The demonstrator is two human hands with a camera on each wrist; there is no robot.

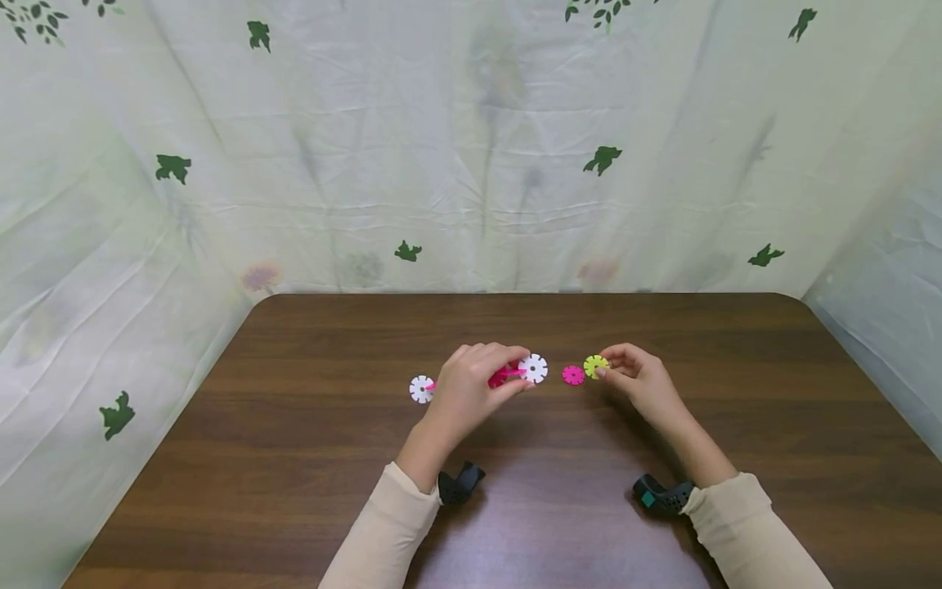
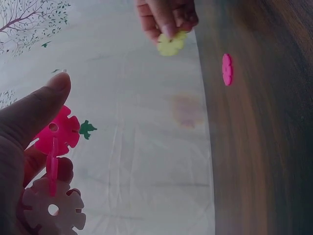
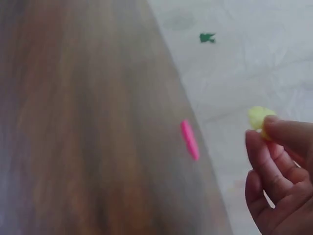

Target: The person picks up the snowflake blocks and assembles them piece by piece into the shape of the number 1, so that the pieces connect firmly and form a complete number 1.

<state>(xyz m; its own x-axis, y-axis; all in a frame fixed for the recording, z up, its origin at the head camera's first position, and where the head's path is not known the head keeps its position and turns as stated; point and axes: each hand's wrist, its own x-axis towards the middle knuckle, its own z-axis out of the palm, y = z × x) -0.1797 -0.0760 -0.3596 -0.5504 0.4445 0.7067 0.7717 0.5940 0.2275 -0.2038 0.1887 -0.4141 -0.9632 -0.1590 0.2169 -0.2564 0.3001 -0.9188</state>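
My left hand [image 1: 471, 384] grips a chain of slotted plastic discs joined edge to edge. A white disc [image 1: 533, 368] pokes out by the thumb and fingertips, with pink discs [image 2: 55, 132] linked to it. Another white disc [image 1: 422, 388] shows past the far side of this hand; the palm hides the chain's middle. Between the thumb and fingers of my right hand [image 1: 643, 384], a yellow slotted disc [image 1: 595, 366] is pinched, raised over the table. Just left of it, a single pink disc [image 1: 573, 375] lies flat on the wood.
The brown wooden table [image 1: 294, 483] has rounded far corners. Behind it hangs a pale curtain [image 1: 471, 180] with green bird shapes, and the cloth continues along both sides. Dark devices [image 1: 662, 496] are strapped at both wrists.
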